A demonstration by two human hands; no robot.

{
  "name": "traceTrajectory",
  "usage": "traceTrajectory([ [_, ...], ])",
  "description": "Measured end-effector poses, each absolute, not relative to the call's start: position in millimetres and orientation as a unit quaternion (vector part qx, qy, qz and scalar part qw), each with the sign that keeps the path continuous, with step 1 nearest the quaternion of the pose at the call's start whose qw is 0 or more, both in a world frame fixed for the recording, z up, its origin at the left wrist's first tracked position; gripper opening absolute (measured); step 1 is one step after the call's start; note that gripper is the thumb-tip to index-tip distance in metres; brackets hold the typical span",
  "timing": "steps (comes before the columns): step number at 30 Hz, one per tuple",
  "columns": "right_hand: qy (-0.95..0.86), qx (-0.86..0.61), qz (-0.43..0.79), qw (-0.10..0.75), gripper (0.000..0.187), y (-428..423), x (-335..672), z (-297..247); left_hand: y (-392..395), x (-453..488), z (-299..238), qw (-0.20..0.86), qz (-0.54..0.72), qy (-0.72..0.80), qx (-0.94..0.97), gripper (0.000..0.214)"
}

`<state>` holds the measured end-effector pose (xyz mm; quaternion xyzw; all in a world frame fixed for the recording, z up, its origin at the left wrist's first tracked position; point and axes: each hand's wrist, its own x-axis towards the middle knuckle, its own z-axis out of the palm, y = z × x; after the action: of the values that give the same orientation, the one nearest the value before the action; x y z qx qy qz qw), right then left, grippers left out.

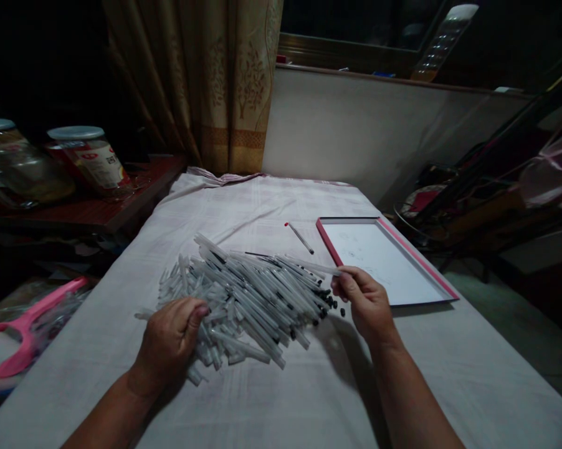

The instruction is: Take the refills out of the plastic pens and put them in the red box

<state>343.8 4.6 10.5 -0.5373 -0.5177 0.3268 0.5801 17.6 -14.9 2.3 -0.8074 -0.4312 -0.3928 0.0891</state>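
Pinched a tube (321, 267), centre-right, in right hand (362, 302); curled left hand (169, 328) by mid-frame pile (257, 292), could not tell around what; perhaps risked scattering black bits (328, 300) by brushing low.

Whitish pen tubes (257, 290), black pieces (334, 304) right of the tubes, pale checked tablecloth (271, 405) beneath, gold tree-patterned curtain (215, 75) behind

near edge of the table (271, 411) cut off, pen tubes (262, 290) partly hidden by the left hand (171, 330), near left corner of the tray (419, 257) covered by the right hand (365, 302), marks (354, 254) inside too small for reading
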Motion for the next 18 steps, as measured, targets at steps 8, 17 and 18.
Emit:
traceTrajectory([
  [8,-0.626,-0.633,0.103,0.444,0.026,16,343,-22,-12,34,-8,0.066,-0.362,-0.426,-0.826,0.022],
  [17,-0.632,-0.749,0.057,0.19,0.032,74,354,-5,-14,31,-13,0.059,-0.361,-0.422,-0.83,0.024],
  [18,-0.629,-0.755,0.053,0.175,0.032,84,353,-4,-14,31,-11,0.058,-0.368,-0.417,-0.829,0.023],
])
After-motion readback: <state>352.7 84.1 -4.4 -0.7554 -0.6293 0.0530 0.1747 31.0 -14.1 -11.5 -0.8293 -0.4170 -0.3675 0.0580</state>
